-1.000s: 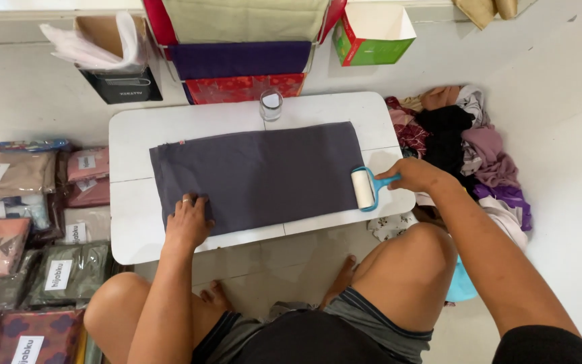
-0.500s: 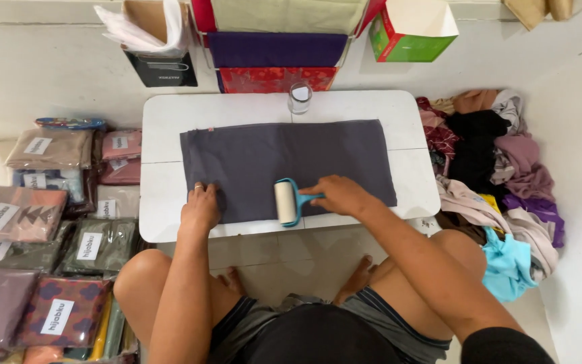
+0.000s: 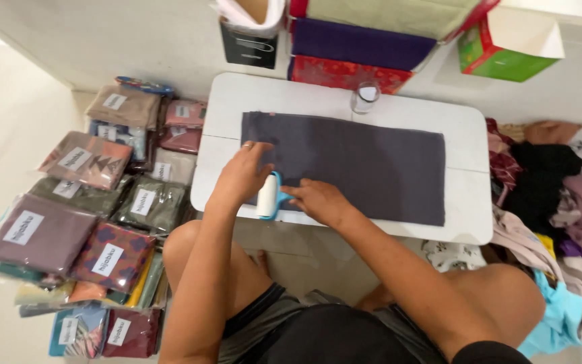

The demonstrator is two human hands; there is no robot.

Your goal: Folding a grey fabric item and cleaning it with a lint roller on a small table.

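On the table: low white folding table [image 3: 466,141]
Cloth: dark grey rectangular fabric [image 3: 365,165] lies flat across it; could bunch if it slips
Left hand [image 3: 245,174]: spread flat, pinning the cloth's left end, holding nothing
Right hand [image 3: 319,202]: fingers curled round the handle of the white lint roller with blue frame [image 3: 268,195]
Glass: small clear tumbler [image 3: 365,98] just beside the cloth's far edge; a tug could tip it

Your right hand [image 3: 318,201] grips the blue handle of a lint roller [image 3: 267,195], whose white roll lies on the near left part of a dark grey cloth [image 3: 365,165]. Your left hand [image 3: 245,172] presses flat on the cloth just beside the roller, a ring on one finger. The cloth is spread flat across a low white table [image 3: 466,128]. A small clear glass [image 3: 365,98] stands at the table's far edge, touching the cloth's far border. Bagged fabrics [image 3: 89,202] are stacked on the floor to the left. Loose clothes [image 3: 560,195] lie heaped to the right. A green box [image 3: 500,61] sits far right.
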